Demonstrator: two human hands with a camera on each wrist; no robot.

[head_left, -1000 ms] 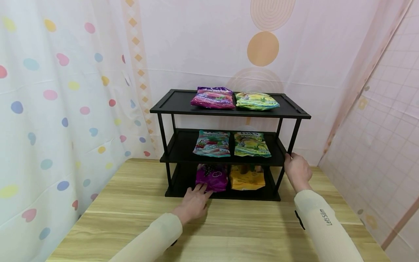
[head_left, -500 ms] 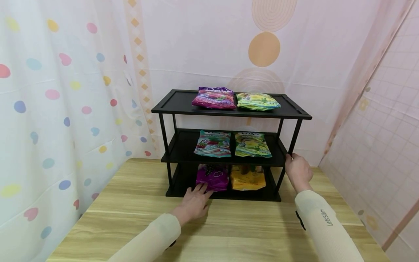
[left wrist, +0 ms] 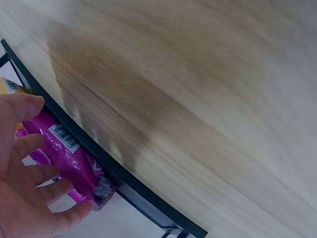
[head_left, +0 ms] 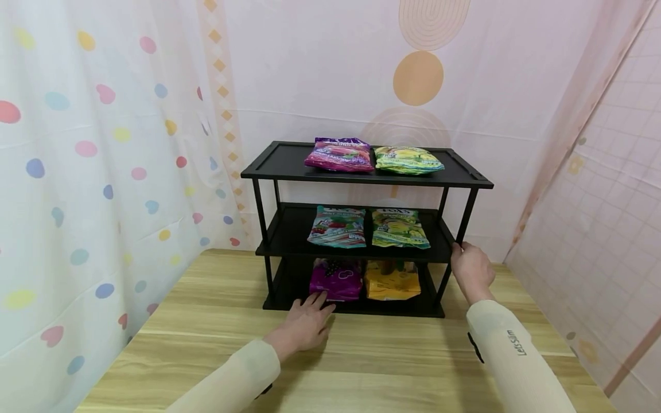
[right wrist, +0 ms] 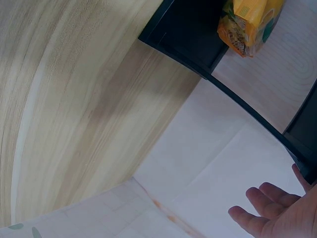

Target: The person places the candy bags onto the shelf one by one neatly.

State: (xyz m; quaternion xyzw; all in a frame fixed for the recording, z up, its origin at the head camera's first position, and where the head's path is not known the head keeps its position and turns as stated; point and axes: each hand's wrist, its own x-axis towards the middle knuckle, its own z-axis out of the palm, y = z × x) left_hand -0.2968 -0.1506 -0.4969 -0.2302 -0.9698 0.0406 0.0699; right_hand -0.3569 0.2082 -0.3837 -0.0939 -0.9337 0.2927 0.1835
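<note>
A black three-tier shelf rack (head_left: 356, 252) stands on the wooden table (head_left: 372, 361). My left hand (head_left: 306, 324) reaches to its bottom tier with spread fingers. Those fingertips are right at the front of a purple candy bag (head_left: 335, 279), whose barcode shows in the left wrist view. My right hand (head_left: 472, 269) holds the rack's right front corner at the middle tier. In the right wrist view its index finger is against the shelf corner and the other fingers stick out loosely; the thumb is hidden. Beside the purple bag lies a yellow bag (head_left: 392, 281).
On the middle tier lie a teal candy bag (head_left: 338, 228) and a green-yellow one (head_left: 399, 228). A pink-purple bag (head_left: 339, 155) and a yellow-green bag (head_left: 408, 160) sit on the top tier. Patterned curtains (head_left: 119, 172) hang close behind and at both sides.
My left fingers have drawn back slightly from the purple bag's front. The right hand keeps its place on the rack, and the whole view has shifted slightly.
</note>
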